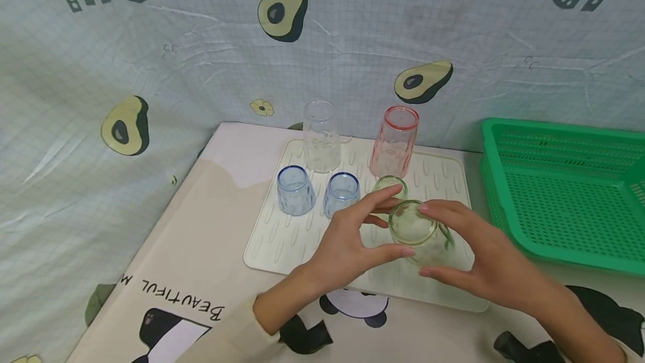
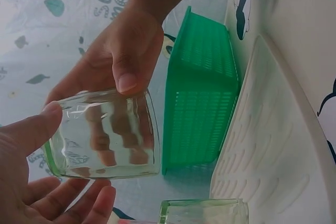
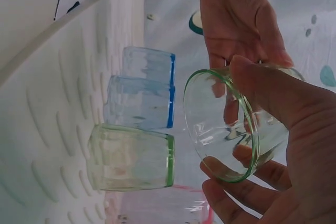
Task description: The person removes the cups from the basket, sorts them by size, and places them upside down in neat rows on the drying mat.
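Note:
A small green-tinted glass (image 1: 414,227) is held between both hands over a white ridged mat (image 1: 274,254), clear of it and tilted. My left hand (image 1: 347,242) grips it from the left, thumb at one end and fingers around the far side, as the left wrist view shows. From the right, my right hand (image 1: 486,256) holds it with thumb and fingers on opposite sides; its green ring (image 3: 247,124) faces the right wrist camera. Just behind, a second green glass (image 3: 131,158) stands on the mat, partly hidden by the left hand in the head view.
Two blue-rimmed glasses (image 1: 295,192) stand left of the hands. Behind them are a tall clear glass (image 1: 321,142) and a tall pink glass (image 1: 394,147). A green plastic basket (image 1: 514,228) sits at the right. A printed cloth (image 1: 211,71) hangs along the back.

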The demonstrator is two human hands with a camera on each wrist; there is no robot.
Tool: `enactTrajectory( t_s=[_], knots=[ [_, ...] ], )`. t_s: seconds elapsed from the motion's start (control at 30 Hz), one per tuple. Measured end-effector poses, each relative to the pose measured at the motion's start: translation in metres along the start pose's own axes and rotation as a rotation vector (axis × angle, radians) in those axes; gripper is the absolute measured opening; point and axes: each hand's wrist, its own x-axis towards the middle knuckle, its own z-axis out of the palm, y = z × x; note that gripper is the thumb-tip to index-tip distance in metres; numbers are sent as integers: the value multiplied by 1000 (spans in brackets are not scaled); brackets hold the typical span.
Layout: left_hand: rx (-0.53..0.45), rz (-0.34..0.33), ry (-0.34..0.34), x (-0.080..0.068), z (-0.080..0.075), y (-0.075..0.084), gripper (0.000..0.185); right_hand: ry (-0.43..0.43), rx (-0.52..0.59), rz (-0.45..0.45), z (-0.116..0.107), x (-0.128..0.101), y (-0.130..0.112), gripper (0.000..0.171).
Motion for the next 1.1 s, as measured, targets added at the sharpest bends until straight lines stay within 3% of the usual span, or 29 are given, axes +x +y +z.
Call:
enactTrajectory(
  t_s=[0.27,0.67,0.9,1.1],
  knots=[
    [61,19,-19,3,3,1,74,-23,-24,3,4,1,1,77],
    [89,7,-31,2,2,2,75,31,0,12,8,1,-2,83],
    [48,-50,-26,-8,-11,2,69,38,-27,84,8,-3,0,88],
    [71,-105,3,-24,-30,-3,62,113,-86,163,1,-5,3,91]
  ],
)
